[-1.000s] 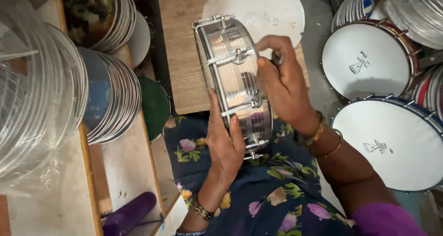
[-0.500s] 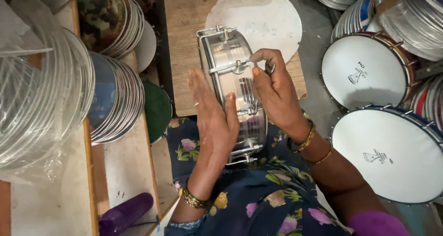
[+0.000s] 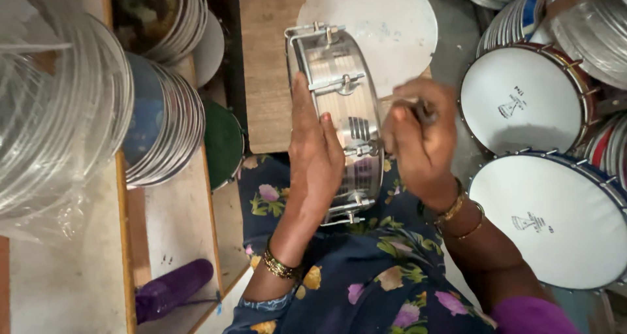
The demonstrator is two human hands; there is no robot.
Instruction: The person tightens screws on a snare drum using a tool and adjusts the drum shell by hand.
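Shiny silver metal drum shell [image 3: 339, 112] stood on edge over the lap, running twelve to six. Left hand [image 3: 313, 158] pressed flat on its nine o'clock side, fingers straight and together. Right hand [image 3: 421, 138] at three o'clock, fingers curled tight round a thin dark tool [image 3: 426, 114].

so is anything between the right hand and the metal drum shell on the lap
Nothing visible does. The right hand is right at the silver drum shell, its fingers curled round a small dark tool near a tension lug. The left hand lies flat on the shell's other side, steadying it.
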